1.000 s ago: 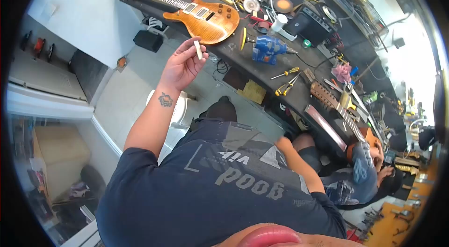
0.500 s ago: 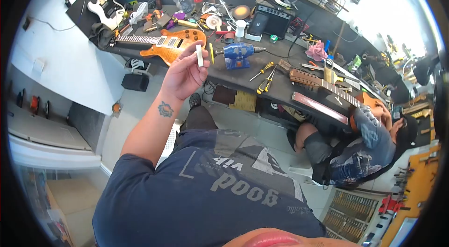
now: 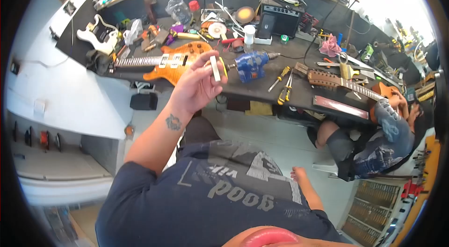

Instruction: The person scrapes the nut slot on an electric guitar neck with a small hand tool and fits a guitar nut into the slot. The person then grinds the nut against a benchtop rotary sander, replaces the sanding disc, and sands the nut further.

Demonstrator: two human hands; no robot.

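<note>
My left hand (image 3: 201, 81) is raised at chest height over the workbench's front edge, its fingers pinching a small off-white bar (image 3: 215, 68) that stands nearly upright. Just beyond it, a blue bench grinder (image 3: 251, 65) with a yellow disc sits on the bench, apart from my hand. An orange electric guitar (image 3: 173, 62) lies behind and left of the hand, which covers part of its body. Low at my right side hangs my right hand (image 3: 298, 172), partly hidden by my shirt. Its visible fingers look stretched out, and nothing shows in them.
Yellow-black screwdriver (image 3: 279, 78) and pliers (image 3: 286, 89) lie right of the grinder. A small amplifier (image 3: 279, 21) stands at the back. At right, a seated person (image 3: 388, 139) has hands on an acoustic guitar (image 3: 343, 84). A white guitar body (image 3: 97, 35) leans at far left.
The view has shifted, so the bench sits farther right and lower. My left hand still holds the off-white bar. My right hand has come into sight at my side.
</note>
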